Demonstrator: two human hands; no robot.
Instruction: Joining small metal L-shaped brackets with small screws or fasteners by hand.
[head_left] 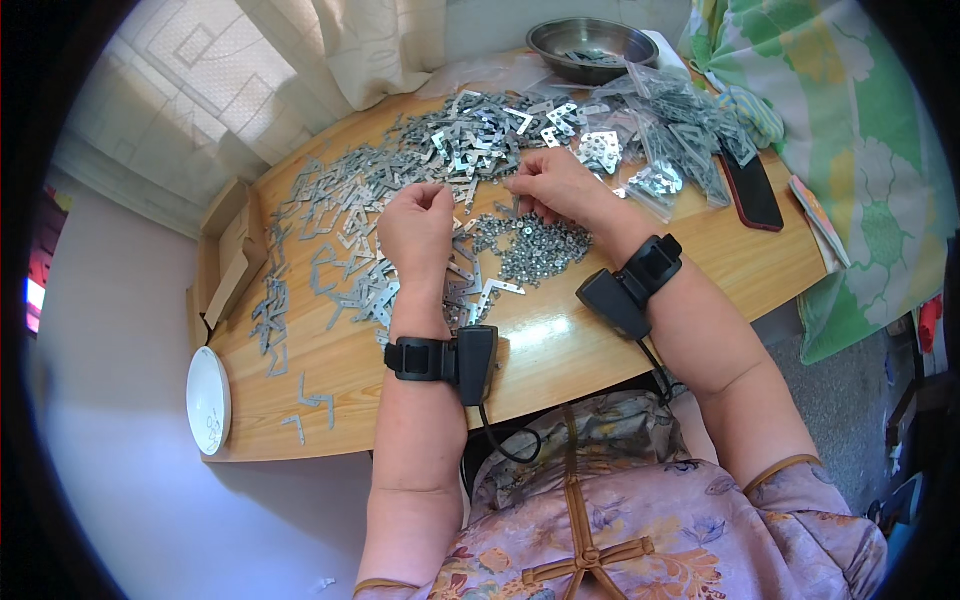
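Note:
My left hand (pixel 416 228) is closed with its fingers curled inward, above the flat metal corner brackets (pixel 375 300); what it holds, if anything, is hidden. To its right, my right hand (pixel 560 188) has thumb and fingers pinched together at the far edge of a heap of small silvery screws or nuts (pixel 540 250). Something small may be between those fingertips, too small to name. Beyond both hands lies a large loose pile of L-shaped metal brackets (pixel 470 135). A few shiny wider plates (pixel 600 150) lie just past my right hand.
Clear plastic bags (pixel 680 125) of metal parts lie at the far right, beside a dark phone (pixel 752 190). A steel bowl (pixel 592 50) stands at the back. A cardboard box (pixel 228 250) and a white bowl (pixel 208 400) are at the left edge. Three brackets (pixel 318 398) lie front left.

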